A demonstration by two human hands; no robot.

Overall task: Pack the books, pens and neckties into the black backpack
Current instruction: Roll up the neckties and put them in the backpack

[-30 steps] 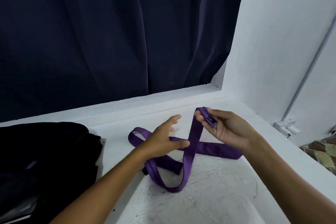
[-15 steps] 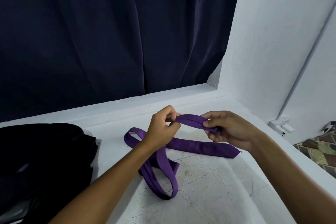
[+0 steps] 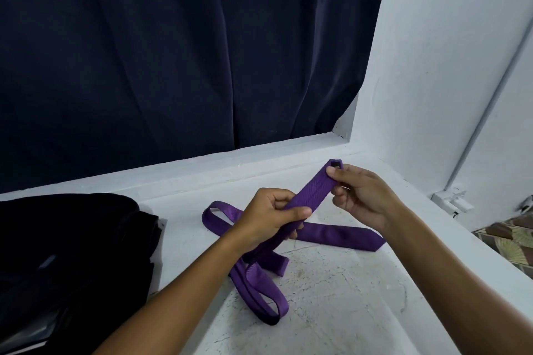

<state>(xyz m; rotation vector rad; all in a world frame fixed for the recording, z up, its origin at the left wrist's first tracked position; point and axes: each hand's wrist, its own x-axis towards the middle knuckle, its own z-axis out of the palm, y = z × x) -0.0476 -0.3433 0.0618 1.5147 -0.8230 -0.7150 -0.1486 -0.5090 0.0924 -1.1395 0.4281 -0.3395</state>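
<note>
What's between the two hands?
In the head view, a straight stretch of the purple necktie runs between the left hand and the right hand; both pinch it.

Dark navy curtain (image 3: 173,51) hangs behind a white ledge (image 3: 331,297) (surface scuffed).

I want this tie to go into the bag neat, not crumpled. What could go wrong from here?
1. Only one end of the purple necktie is stretched between the left hand and right hand; the rest lies in crossing loops on the white ledge and may tangle or crease when gathered.
2. The ledge looks speckled and scuffed, so dragged fabric might pick up dirt.
3. The black backpack sits left; loose loops could snag going in.
</note>
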